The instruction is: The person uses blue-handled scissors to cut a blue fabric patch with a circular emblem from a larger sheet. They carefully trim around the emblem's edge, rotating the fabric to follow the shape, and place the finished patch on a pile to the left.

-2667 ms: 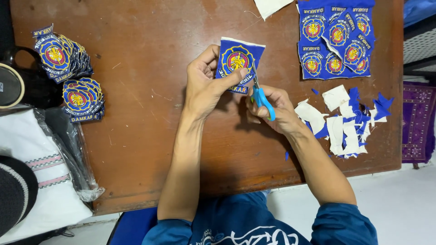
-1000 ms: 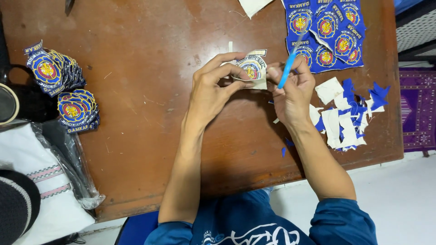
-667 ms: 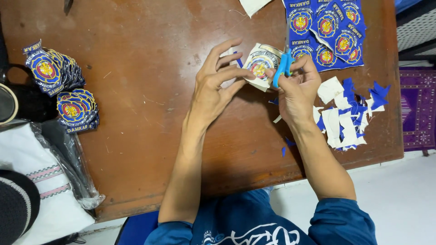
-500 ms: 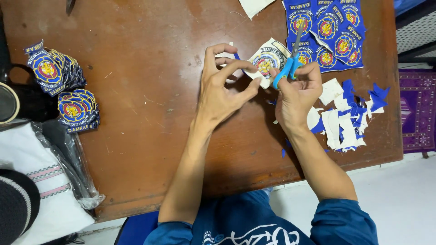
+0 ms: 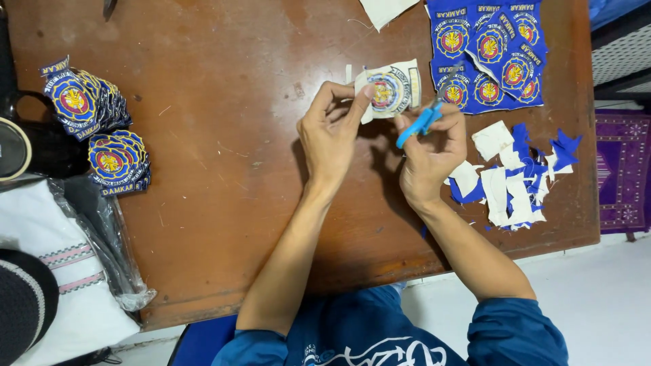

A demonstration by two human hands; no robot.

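Clearly light, floppy embroidered patch (image 5: pixel 388 89): left hand (image 5: pixel 332 132) fingers pinch its edge; right hand (image 5: pixel 428 152) fingers closed round blue scissors (image 5: pixel 419 123). Best gripped near border, close to cut.

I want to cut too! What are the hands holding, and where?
The left hand pinches a patch by its left edge; the right hand grips small blue scissors by the handles.

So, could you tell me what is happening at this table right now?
A person seated at a brown wooden table is trimming an embroidered patch. The left hand holds the patch up by its edge, pale backing partly showing, while the right hand works small blue-handled scissors at its border. Blue and white offcuts lie to the right, an uncut sheet of patches sits at the top, and stacks of finished patches rest on the left.
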